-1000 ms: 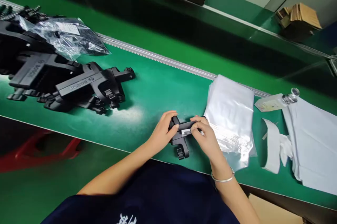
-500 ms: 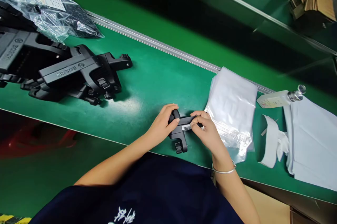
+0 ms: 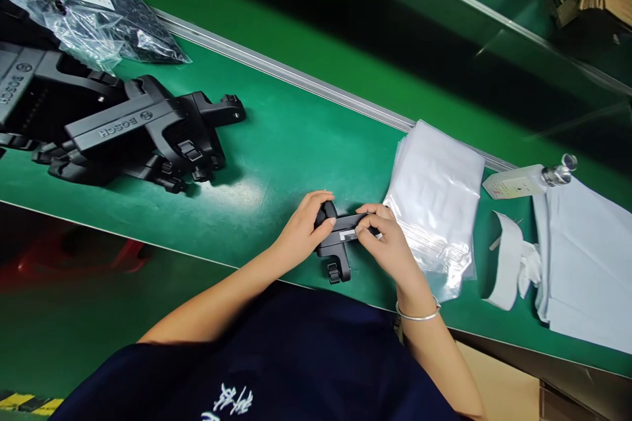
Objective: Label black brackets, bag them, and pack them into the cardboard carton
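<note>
Both hands are on one black plastic bracket (image 3: 336,251), low over the green bench just in front of my body. My left hand (image 3: 307,226) grips its left end, thumb on top and fingers round the far side. At the other end, my right hand (image 3: 388,240) pinches the bracket between thumb and fingers, covering part of it. A small white label (image 3: 347,234) shows on the bracket's upper face, beside the right fingertips. One arm with a small clamp-like end points toward me.
At left lies a pile of black BOSCH brackets (image 3: 118,128), with a clear plastic bag (image 3: 123,16) of black parts behind. To the right are stacked clear bags (image 3: 437,177), a bottle (image 3: 516,182), a curled white strip (image 3: 506,263) and white sheets (image 3: 587,263). A metal rail (image 3: 286,76) crosses the bench.
Both hands keep the same grip on the bracket, which stays nearly in place. The whole view has shifted slightly; nothing has been picked up or let go.
</note>
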`<state>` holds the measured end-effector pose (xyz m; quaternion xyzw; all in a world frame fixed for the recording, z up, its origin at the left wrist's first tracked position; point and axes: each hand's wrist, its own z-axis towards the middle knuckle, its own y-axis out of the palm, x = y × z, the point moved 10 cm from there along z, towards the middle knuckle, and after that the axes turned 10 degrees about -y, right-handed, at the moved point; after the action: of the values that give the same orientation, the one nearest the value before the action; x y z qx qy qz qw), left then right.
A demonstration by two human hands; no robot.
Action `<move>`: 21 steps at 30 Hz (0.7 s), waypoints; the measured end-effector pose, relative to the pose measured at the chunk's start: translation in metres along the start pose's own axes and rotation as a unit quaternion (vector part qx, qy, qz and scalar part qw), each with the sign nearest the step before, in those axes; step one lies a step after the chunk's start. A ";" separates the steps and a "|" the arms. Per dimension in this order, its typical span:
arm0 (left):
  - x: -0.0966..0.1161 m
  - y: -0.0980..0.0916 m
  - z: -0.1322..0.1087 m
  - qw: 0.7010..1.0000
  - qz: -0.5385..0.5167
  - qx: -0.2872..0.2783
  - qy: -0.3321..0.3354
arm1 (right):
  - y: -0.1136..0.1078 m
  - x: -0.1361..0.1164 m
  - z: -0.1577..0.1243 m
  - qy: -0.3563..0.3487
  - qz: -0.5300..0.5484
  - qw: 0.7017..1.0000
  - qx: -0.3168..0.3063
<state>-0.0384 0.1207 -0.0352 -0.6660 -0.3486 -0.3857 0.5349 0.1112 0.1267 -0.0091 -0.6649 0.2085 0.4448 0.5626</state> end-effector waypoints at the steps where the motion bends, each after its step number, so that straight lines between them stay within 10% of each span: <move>1: 0.000 0.000 0.000 1.000 0.000 -0.001 0.000 | 0.000 0.000 0.000 0.000 0.000 1.000 0.000; 21: 0.000 0.000 0.000 1.000 -0.014 -0.005 -0.016 | 0.000 0.001 -0.002 0.003 0.010 1.000 -0.003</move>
<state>-0.0386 0.1207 -0.0347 -0.6698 -0.3644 -0.3848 0.5201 0.1121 0.1252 -0.0103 -0.6657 0.2153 0.4488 0.5560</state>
